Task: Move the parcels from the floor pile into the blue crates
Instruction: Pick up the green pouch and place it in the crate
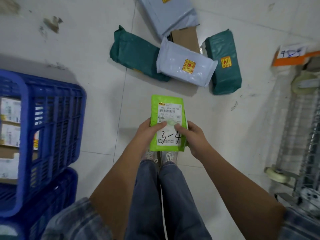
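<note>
The person stands over the tiled floor [78, 40] holding a bright green mailer [167, 108] in both hands, out in front of their jeans and sneakers. The left hand [147, 131] grips the mailer's left edge with its thumb laid across the white shipping label [169, 125], and the right hand [194, 134] clasps the right edge, thumb also pressing on the label. The label faces up, with a barcode near the top and "3-4" handwritten in black lower down. Beyond the mailer, the pile lies on the floor: a dark green parcel [133, 52] on the left, a pale grey parcel [187, 66] with a yellow and red sticker overlapping it, a brown cardboard box [187, 38] behind that, another dark green parcel [225, 63] with the same sticker on the right, and a larger grey parcel [166, 16] at the far end. To the person's left stands a blue crate [57, 115] already holding labelled boxes, with a second blue crate [52, 196] nearer them. A wire trolley [299, 135] stands on the right.
</note>
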Action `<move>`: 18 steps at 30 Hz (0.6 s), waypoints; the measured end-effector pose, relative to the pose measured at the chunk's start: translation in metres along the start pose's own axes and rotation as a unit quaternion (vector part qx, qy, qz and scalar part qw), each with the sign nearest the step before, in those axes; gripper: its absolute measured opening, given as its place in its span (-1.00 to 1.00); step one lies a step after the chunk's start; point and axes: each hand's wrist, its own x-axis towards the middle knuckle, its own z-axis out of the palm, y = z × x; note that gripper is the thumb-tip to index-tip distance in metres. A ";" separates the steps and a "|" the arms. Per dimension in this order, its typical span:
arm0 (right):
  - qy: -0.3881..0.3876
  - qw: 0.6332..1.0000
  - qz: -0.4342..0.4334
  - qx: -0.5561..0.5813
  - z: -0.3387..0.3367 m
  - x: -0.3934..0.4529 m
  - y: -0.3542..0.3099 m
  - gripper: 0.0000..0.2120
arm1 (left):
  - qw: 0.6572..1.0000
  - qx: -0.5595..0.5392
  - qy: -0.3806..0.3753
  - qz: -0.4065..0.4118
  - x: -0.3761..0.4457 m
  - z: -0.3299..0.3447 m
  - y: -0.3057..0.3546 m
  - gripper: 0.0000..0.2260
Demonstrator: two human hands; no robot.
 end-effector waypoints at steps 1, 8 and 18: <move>0.005 1.000 -0.007 0.002 0.001 -0.006 -0.004 -0.79 | 1.000 0.006 0.006 0.009 -0.006 -0.002 0.001 -0.79; -0.036 0.997 -0.038 -0.058 0.037 -0.057 -0.033 -0.84 | 0.996 0.025 0.048 0.076 -0.058 -0.037 0.015 -0.85; -0.082 0.977 -0.075 -0.180 0.184 -0.089 -0.078 -0.94 | 0.976 -0.159 0.102 0.108 -0.113 -0.154 0.050 -0.85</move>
